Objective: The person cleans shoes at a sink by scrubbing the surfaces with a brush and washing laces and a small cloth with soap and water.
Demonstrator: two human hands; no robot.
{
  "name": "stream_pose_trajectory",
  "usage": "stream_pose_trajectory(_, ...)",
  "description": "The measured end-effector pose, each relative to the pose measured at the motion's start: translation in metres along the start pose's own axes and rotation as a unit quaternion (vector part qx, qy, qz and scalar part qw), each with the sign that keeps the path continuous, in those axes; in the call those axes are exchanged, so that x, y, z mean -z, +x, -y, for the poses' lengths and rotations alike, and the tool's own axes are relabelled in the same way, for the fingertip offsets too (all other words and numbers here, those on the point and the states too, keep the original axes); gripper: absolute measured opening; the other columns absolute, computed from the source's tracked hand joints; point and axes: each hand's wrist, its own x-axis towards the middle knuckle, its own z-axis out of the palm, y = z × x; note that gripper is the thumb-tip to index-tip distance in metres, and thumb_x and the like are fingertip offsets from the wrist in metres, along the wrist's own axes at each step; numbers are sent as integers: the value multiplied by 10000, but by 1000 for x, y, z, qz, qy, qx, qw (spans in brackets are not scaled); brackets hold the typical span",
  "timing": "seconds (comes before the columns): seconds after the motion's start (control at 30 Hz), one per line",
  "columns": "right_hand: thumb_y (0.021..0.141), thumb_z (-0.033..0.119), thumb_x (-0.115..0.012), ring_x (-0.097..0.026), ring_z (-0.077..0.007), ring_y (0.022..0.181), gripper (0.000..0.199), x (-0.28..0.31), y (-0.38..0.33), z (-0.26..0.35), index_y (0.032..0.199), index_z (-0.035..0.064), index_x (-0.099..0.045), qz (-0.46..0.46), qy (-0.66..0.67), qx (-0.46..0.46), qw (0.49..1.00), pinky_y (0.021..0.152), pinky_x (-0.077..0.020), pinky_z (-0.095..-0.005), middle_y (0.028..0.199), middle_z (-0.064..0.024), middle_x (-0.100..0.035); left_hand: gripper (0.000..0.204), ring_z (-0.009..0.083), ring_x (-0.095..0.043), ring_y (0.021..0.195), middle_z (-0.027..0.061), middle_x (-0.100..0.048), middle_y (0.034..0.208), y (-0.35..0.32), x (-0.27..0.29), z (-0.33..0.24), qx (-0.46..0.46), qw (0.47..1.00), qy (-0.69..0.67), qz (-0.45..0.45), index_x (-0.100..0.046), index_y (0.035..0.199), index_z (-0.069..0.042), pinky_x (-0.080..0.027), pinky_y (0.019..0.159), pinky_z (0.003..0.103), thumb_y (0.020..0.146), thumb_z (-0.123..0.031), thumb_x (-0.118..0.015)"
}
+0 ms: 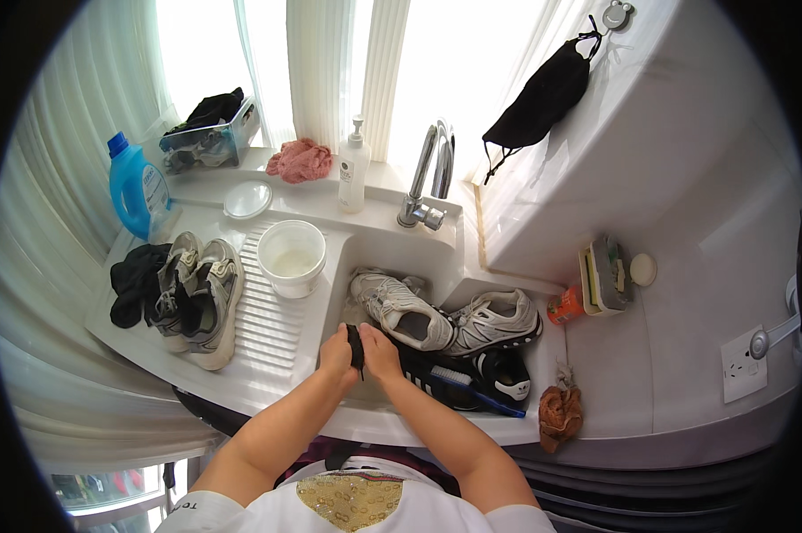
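Observation:
My left hand (337, 354) and my right hand (380, 353) are close together over the left part of the sink. Both are closed around a small black bundle (355, 346) that looks like cloth or laces; a thin end hangs below it. Just beyond and to the right, a wet white sneaker (405, 311) sits in the sink, with a second white sneaker (498, 320) beside it. A black shoe with white stripes (505, 373) lies nearer me. Against it rests a blue scrub brush (458, 377).
On the ribbed drainboard (272, 333) stand a white bucket (291, 253) and a pair of grey sneakers (214, 302), next to black cloth (140, 282). A chrome faucet (427, 178) rises behind the sink. Brown netting (561, 416) hangs at the right front edge.

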Motion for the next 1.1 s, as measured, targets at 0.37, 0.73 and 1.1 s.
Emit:
stream_pose_trajectory(0.37,865,109,-509,-574,-150,603,159,19,24,-66,826,-10,-607,299,61,-383,872,546,-483,-247,704,-77,-592,311,151,-524,642,40,-550,765,8,19,17,-3,990,133,-42,-543,910,-25,-462,583,300,931,-323,-458)
stream_pose_trajectory(0.73,886,233,-557,-586,-113,813,273,51,-14,58,1047,17,-600,176,147,-194,954,720,-459,-232,924,-46,-629,232,193,-543,689,51,-534,726,31,25,5,221,948,-36,225,-493,812,-94,-461,614,380,887,-303,-425)
stream_pose_trajectory(1.1,911,329,-450,-295,-303,1304,520,-10,-63,31,1262,-54,-427,-53,32,115,991,1048,-239,-304,1366,-253,-331,295,178,-523,873,70,-549,993,-14,-6,8,72,988,-58,122,-516,1063,-90,-450,775,326,938,-326,-390)
